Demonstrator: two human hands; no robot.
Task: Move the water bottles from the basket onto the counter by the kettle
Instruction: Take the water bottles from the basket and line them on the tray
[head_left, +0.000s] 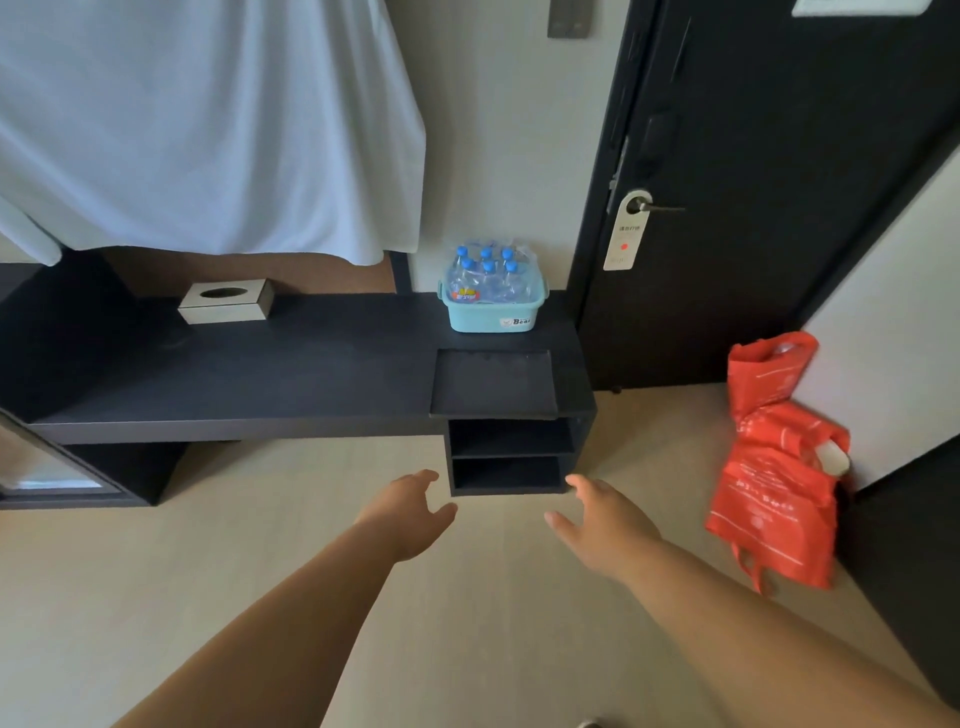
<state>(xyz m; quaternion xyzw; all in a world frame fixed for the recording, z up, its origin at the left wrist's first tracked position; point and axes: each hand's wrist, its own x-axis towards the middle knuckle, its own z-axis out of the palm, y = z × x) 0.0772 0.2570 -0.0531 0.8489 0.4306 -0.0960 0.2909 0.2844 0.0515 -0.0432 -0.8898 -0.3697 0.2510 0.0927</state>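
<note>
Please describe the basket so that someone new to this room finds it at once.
Find the long dark counter left of the black door. At its right end, near the wall, stands a small light blue basket. Unlike the silver tissue box further left, it holds clear, blue-capped bottles.

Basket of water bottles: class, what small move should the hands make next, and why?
Probably reach both hands forward and up to the basket. The left hand and right hand are open, holding nothing, short of the counter; the bottles stand in the basket.
</note>
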